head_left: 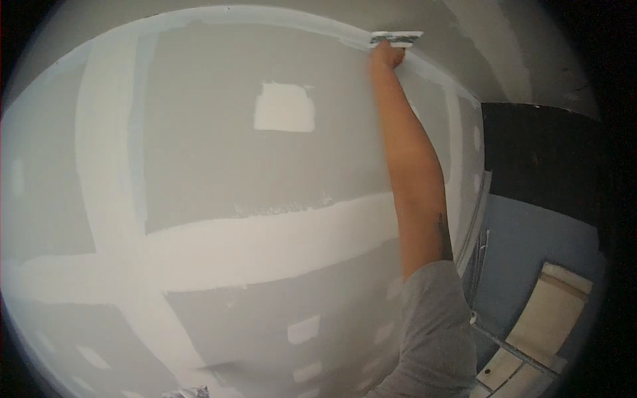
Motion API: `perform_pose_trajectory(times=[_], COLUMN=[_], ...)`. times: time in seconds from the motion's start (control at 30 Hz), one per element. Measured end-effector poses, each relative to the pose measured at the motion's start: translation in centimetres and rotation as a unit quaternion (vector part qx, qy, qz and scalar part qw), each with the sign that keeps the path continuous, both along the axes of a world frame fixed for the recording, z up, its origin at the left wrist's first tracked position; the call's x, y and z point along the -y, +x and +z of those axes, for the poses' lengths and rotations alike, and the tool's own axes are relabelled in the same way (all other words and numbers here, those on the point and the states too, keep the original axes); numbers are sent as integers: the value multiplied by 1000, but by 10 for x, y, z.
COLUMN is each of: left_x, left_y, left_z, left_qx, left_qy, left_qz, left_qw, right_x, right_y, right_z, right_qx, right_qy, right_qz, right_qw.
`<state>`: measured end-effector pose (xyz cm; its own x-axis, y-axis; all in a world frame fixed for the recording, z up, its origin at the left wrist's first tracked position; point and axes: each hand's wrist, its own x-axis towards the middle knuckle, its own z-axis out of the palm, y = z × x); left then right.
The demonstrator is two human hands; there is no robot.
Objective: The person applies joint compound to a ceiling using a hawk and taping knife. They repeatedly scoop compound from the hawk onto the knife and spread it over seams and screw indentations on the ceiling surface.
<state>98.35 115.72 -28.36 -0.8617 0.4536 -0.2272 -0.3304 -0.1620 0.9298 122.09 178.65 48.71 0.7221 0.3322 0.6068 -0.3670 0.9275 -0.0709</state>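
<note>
My right arm, in a grey sleeve, reaches high up. My right hand is closed around a wide drywall taping knife. White compound smears the knife, which lies at the corner where the wall meets the ceiling. The drywall in front of me has broad white bands of joint compound along its seams, and white patches dot it. At the bottom edge, the tip of something smeared with compound shows; I cannot make out what it is. My left hand is out of the picture.
The ceiling runs above, grey with a pale band. To the right are a dark wall section, a blue-grey surface and a long beige board. Thin metal bars stand near the board at lower right.
</note>
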Motion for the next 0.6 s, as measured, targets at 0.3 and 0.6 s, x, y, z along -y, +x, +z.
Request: perform_pose_trajectory(times=[0.3,0.6], left_x=[11,0], left_y=[16,-12], left_z=[25,-13], left_qx=[-8,-3], left_qy=[18,86], left_qz=[-21,-73], left_qw=[1000,994], right_x=[-37,-53], right_y=[70,58], right_z=[8,12], right_qx=[12,65], right_qy=[-5,-10], right_qz=[60,40], right_qw=[998,997])
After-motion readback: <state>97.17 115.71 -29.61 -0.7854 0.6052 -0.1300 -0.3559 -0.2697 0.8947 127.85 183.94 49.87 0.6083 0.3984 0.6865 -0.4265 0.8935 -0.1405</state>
